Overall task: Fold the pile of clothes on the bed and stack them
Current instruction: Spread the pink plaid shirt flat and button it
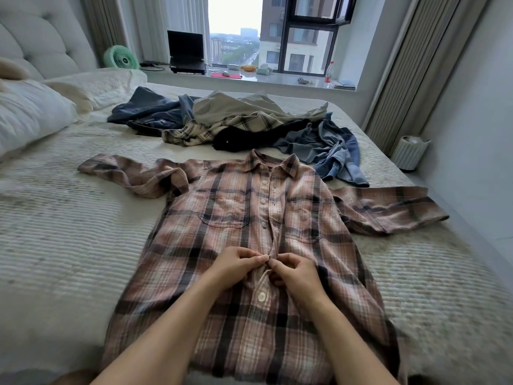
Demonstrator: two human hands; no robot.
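Observation:
A pink and black plaid shirt (222, 218) lies face up on the bed (55, 218), collar away from me, both sleeves spread out to the sides. My left hand (236, 263) and my right hand (294, 273) meet at the shirt's button strip, about halfway down. Both pinch the placket fabric between thumb and fingers. Behind the shirt lies an unfolded pile: a dark blue garment (150, 109), a beige one (238, 107), a cream plaid shirt (194, 129), a black piece (244, 140) and a denim shirt (330, 151).
White pillows (36, 112) lie at the left by the padded headboard. A windowsill at the back holds a green fan (120, 57), a laptop (186, 51) and a bottle (329, 73). A small white bin (409, 152) stands on the floor at the right, by the curtain.

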